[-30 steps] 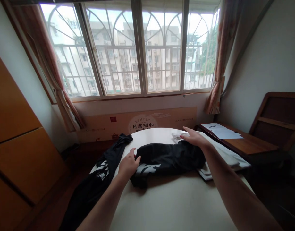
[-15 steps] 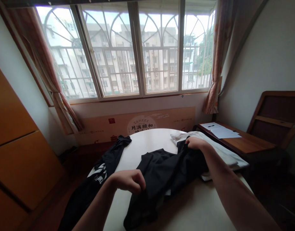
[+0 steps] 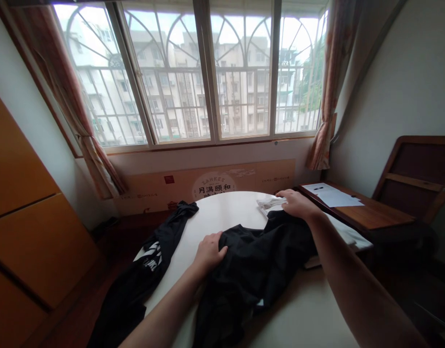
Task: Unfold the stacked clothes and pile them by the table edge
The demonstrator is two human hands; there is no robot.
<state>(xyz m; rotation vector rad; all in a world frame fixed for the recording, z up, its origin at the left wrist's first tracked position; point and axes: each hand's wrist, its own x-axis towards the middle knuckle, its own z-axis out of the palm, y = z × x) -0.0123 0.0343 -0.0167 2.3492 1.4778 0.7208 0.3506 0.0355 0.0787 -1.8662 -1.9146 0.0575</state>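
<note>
A black garment (image 3: pixel 259 256) lies spread and creased over the white table (image 3: pixel 229 205), with a small white tag near its lower middle. My left hand (image 3: pixel 209 252) rests at its upper left edge, fingers lying out flat and thumb apart. At the garment's upper right corner is my right hand (image 3: pixel 298 205), fingers stretched out toward a white folded cloth (image 3: pixel 271 203). Part of that cloth is hidden beneath the black garment and my right arm.
Another black garment (image 3: pixel 155 251) with white print hangs over the table's left edge. To the right, papers (image 3: pixel 334 194) and a dark pen lie on a wooden surface (image 3: pixel 385 212) beside a chair back. A long printed box (image 3: pixel 164 179) stands under the window.
Both hands have loosened from their closed grip on the black garment, which now lies flatter. My left hand has moved up and slightly right; my right hand has shifted slightly up.
</note>
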